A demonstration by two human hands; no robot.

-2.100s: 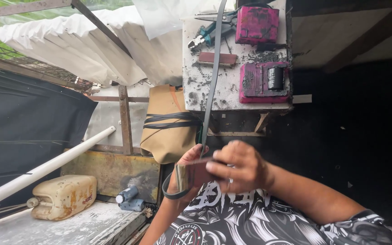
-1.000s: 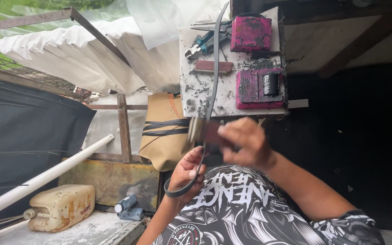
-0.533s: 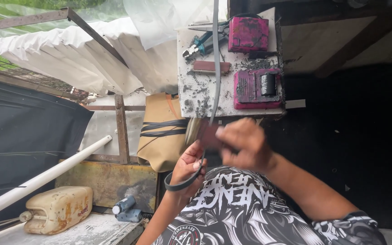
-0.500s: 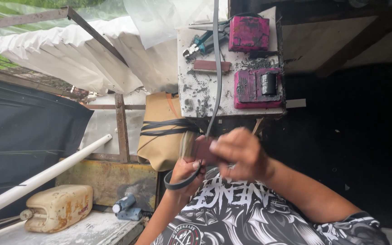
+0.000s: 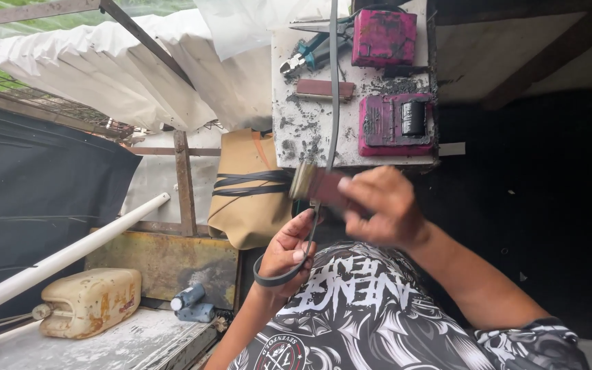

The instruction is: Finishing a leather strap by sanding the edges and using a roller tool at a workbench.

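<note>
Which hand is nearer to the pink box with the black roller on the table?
Right. The right hand, gripping a brown block, sits just below the box. The left hand holds the strap lower, farther away.

The strap (image 5: 332,82) was a thin, flat, dark grey band — long and narrow. It ran down from the top edge of the view, crossing over the desk (image 5: 310,130), then passed behind the block (image 5: 320,186) and into the left hand (image 5: 288,252). Below that hand its end curled into a loop, bent back up against the wrist. The left hand's fingers pinched it just above the loop, keeping the upper length nearly straight.

The block was small, flat and reddish-brown, with a paler, greyish end — blurred in the view. The right hand (image 5: 381,205) gripped it by its right part, pressed against the strap just below the desk's near edge.
</note>
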